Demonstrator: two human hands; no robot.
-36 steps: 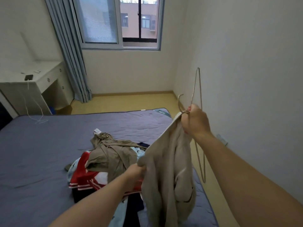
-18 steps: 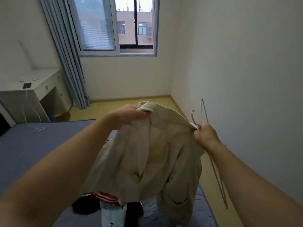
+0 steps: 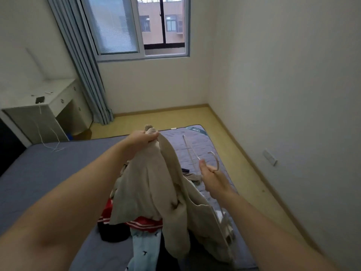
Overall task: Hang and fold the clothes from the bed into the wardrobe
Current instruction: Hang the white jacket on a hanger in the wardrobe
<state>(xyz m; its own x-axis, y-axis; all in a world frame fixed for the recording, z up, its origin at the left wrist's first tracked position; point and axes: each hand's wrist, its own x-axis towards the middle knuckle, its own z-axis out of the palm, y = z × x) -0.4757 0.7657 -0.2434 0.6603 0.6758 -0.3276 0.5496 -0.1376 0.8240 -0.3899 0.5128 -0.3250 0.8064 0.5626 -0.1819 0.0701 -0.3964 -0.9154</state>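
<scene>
My left hand grips the top of a beige garment and holds it up over the bed. The cloth hangs down in folds. To its right, my right hand holds a thin pale wire hanger by the base of its hook, apart from the garment's top. The hanger's lower part runs down behind the beige cloth near the bed's right edge. Under the garment lies a pile of clothes: red with white stripes, black, and light blue with small dark figures. The wardrobe is out of view.
A white desk with a small dark object and a dangling white cable stands at the left wall. Blue-grey curtains hang beside the window. Yellow floor runs between the bed's right side and the wall.
My right hand has let go of the garment's edge and keeps only the hanger, now swung lower and tilted leftward. My left hand still holds the garment up. The view has tilted down.
</scene>
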